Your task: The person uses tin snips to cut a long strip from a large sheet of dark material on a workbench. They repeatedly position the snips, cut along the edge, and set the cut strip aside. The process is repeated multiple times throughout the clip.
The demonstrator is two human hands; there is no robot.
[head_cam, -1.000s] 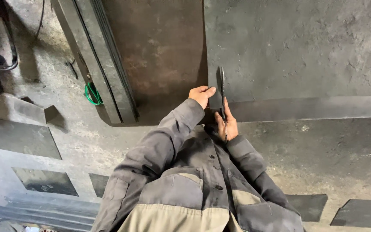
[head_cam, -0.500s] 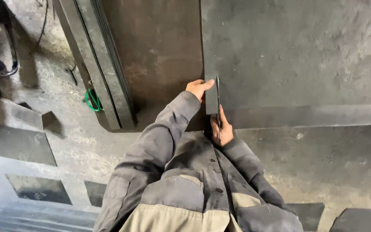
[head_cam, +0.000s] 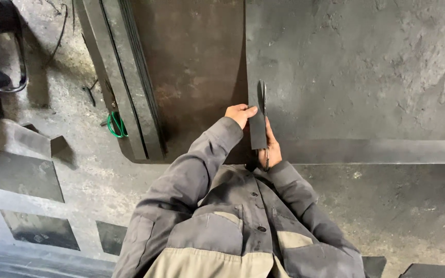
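A narrow dark metal plate [head_cam: 257, 126] stands on edge in front of my chest. My left hand [head_cam: 240, 114] grips its left upper edge with the fingers curled over it. My right hand [head_cam: 271, 148] holds its right lower side, the thumb along the thin bright edge. Both grey jacket sleeves [head_cam: 197, 175] reach up to it. The plate hangs over the seam between a rusty brown sheet [head_cam: 197, 67] and a large grey steel sheet [head_cam: 356, 67].
A stack of long steel bars [head_cam: 124, 92] with a green hook [head_cam: 115, 126] runs along the left. Cut metal plates [head_cam: 16, 172] lie on the concrete floor at the left. A lower grey sheet [head_cam: 387, 206] lies at the right.
The plate has turned from edge-on toward me so its flat face shows, and it has been raised slightly. Both hands kept their hold on it.
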